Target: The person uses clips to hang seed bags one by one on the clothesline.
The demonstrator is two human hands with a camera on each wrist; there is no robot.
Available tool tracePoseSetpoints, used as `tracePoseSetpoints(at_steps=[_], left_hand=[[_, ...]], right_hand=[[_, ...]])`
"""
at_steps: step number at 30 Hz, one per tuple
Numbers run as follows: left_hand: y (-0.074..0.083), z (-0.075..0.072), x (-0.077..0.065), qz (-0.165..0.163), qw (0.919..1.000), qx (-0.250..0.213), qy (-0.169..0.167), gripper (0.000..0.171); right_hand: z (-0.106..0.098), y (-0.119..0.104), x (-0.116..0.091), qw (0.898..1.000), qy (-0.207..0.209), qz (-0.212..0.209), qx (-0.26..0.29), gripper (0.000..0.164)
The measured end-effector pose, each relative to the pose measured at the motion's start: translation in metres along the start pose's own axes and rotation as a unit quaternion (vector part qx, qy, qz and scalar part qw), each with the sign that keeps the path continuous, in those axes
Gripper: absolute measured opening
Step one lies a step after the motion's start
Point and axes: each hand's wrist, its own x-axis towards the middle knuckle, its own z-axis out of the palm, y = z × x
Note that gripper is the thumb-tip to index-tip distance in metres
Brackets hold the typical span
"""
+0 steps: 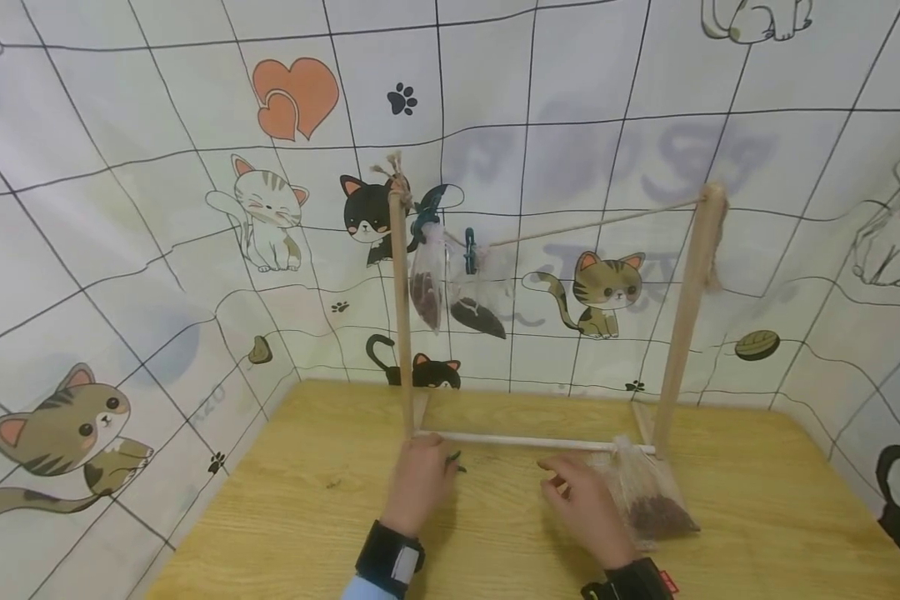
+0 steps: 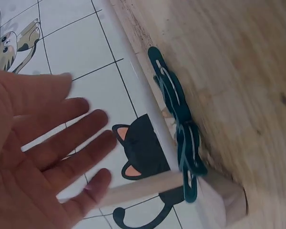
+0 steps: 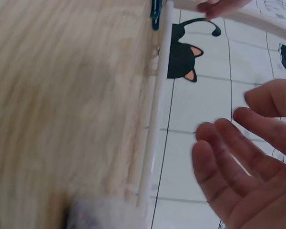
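A dark green clothespin (image 2: 181, 119) lies on the wooden table by the foot of the frame's left post (image 1: 402, 333). My left hand (image 1: 422, 475) is right beside it and partly covers it in the head view; in the left wrist view its fingers are spread, holding nothing. My right hand (image 1: 581, 504) hovers to the right with loosely bent fingers and nothing in them. Close by its outer side, a clear plastic bag (image 1: 656, 508) with dark reddish contents rests against the white bottom rod (image 1: 525, 441).
A string (image 1: 600, 223) runs between the left post and the right post (image 1: 690, 325). Two clear bags with dark contents, a left one (image 1: 426, 292) and a right one (image 1: 478, 315), hang from it by green clothespins (image 1: 470, 250). Behind stands a cat-patterned sheet (image 1: 480, 50).
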Motion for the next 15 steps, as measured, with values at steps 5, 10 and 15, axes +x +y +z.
tracePoseSetpoints(at_steps=[5,10,15], left_hand=[[0.002,0.006,0.001,-0.024,0.9976,0.046,-0.046,0.02],[0.003,0.01,0.0,-0.025,0.9925,0.091,-0.077,0.019],[0.007,0.017,0.002,-0.022,0.9903,0.101,-0.093,0.013]], right_hand=[[0.015,-0.012,0.003,0.998,-0.064,0.006,0.015,0.024],[0.024,-0.02,0.005,0.994,-0.104,-0.014,0.024,0.023],[0.028,-0.021,0.006,0.993,-0.11,-0.034,0.024,0.021]])
